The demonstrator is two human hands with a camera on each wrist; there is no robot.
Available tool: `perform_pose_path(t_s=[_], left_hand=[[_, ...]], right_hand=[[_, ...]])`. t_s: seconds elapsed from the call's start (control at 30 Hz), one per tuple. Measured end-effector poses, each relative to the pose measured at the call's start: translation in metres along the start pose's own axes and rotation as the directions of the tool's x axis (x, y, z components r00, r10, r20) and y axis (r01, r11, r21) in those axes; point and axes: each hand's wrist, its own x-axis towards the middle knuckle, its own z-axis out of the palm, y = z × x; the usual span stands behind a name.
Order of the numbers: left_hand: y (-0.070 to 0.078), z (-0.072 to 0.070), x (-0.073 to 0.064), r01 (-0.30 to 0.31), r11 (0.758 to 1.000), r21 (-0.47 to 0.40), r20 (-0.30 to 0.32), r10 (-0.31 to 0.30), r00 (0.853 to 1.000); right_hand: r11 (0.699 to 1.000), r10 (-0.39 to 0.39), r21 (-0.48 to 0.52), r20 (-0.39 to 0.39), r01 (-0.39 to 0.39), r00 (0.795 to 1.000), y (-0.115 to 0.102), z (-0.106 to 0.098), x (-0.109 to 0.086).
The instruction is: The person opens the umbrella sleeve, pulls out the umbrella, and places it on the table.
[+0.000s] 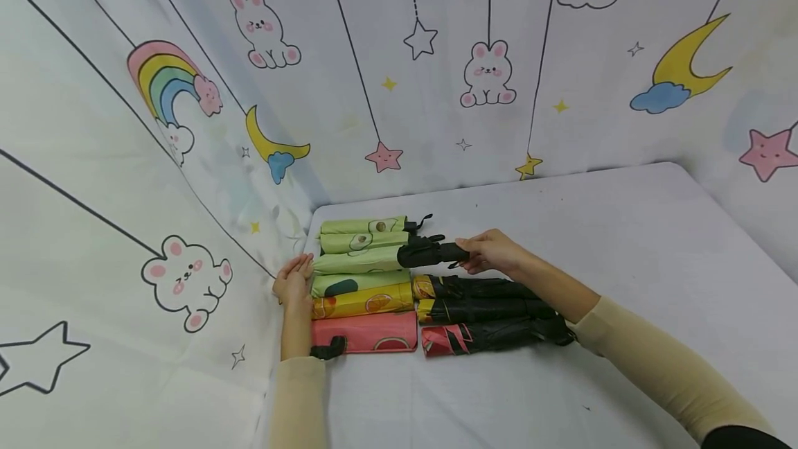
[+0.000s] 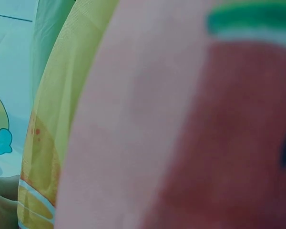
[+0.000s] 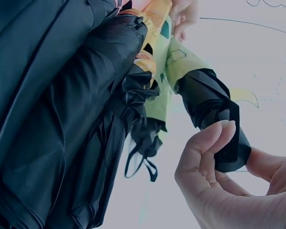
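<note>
A folded light-green umbrella (image 1: pixel 361 260) lies across the centre of the head view, its black handle (image 1: pixel 454 252) pointing right. The right hand (image 1: pixel 492 251) has its grip closed in a pinch on that handle, thumb against fingers. The left hand (image 1: pixel 293 281) is at the umbrella's other end, but I cannot tell whether its grip has hold of it. It would seem best to keep both ends level and lower it parallel to the green umbrella (image 1: pixel 368 284) just below, with the handle clear of the dark folded umbrellas (image 1: pixel 492 310) at lower right. The counter's (image 1: pixel 623 248) left edge and the printed cloth (image 1: pixel 349 89) leave the left side tight; room for moving lies toward the right.
</note>
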Motion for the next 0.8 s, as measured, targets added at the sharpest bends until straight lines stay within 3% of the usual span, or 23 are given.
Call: perform_pose_path(t_s=[0.8], left_hand=[[0.0010, 0.0013, -0.0036, 0.007, 1.000, -0.020, -0.017, -0.008, 1.000]], right_hand=[[1.000, -0.011, -0.024, 0.006, 0.011, 1.000, 0.0048, -0.0008, -0.0075]])
